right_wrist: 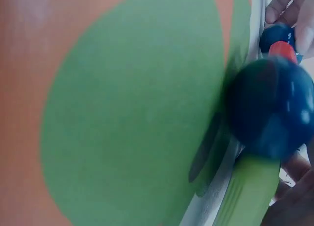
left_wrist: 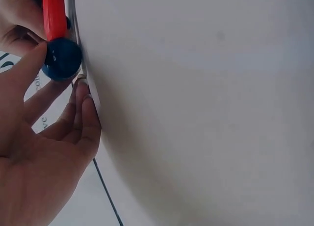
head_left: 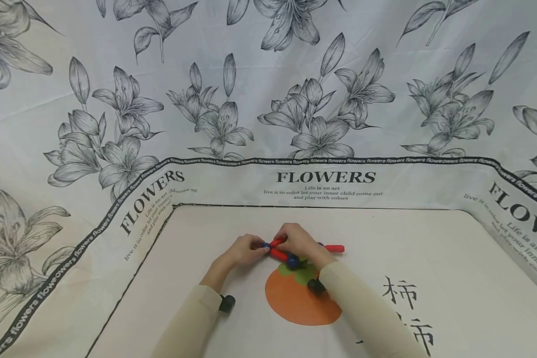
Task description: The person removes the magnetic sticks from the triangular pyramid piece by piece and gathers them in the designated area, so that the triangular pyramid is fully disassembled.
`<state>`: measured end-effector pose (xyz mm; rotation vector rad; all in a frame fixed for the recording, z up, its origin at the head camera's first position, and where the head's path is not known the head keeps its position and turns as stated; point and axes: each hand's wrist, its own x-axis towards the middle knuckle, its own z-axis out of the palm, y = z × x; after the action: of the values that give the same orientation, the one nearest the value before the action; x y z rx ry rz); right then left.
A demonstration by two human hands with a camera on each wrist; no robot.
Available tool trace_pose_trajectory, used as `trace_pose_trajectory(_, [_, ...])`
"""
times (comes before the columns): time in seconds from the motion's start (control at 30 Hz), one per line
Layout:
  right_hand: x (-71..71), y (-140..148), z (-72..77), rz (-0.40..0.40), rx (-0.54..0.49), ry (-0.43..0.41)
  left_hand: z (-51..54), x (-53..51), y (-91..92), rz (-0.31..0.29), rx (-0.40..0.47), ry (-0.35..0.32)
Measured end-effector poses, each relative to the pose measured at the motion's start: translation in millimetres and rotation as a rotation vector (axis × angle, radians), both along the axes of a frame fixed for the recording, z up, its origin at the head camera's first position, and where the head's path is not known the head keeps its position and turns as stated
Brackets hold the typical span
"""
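My left hand (head_left: 249, 249) pinches a dark blue ball (left_wrist: 62, 59) between thumb and fingers. A red rod (left_wrist: 54, 14) runs out from that ball. My right hand (head_left: 294, 239) holds a short red rod (head_left: 276, 243) whose end meets the same ball. A second red rod (head_left: 279, 254) links this ball to a larger-looking blue ball (head_left: 293, 261) below the right hand. From the large ball in the right wrist view, a light green rod (right_wrist: 250, 191) extends. Past the right hand, another red rod (head_left: 334, 248) sticks out; the right hand hides part of the assembly.
The white tabletop mat (head_left: 197, 228) carries a printed orange persimmon (head_left: 302, 303) with green leaves, and black characters (head_left: 400, 293) at right. Flower-printed cloth (head_left: 322, 114) rises behind and at the sides. A black device (head_left: 226, 303) sits at the left wrist.
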<state>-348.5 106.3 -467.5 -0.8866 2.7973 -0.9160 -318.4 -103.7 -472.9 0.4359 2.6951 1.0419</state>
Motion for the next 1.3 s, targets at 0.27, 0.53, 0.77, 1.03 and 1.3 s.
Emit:
trace_pose_trajectory(0.27, [-0.7, -4, -3.1, -0.086, 0.009, -0.031, -1.9, 2.3, -1.5, -0.022, 0.018, -0.006])
trace_pose_trajectory(0.53, [13.9, 6, 6.1, -0.14, 0.056, -0.016, -0.9, 3.2, -1.5, -0.015, 0.004, -0.009])
trace_pose_trajectory(0.77, [26.1, 20, 14.8, -0.108, 0.107, 0.084, 1.1, 4.3, -2.1, -0.024, 0.005, -0.009])
trace_pose_trajectory(1.03, [36.9, 24, 14.5, -0.02, 0.035, 0.004, 2.7, 5.9, -2.2, -0.02, 0.015, -0.025])
trace_pose_trajectory(1.3, [40.0, 22, 3.6, 0.056, 0.058, -0.038, 0.7, 5.1, -1.3, -0.02, 0.006, -0.029])
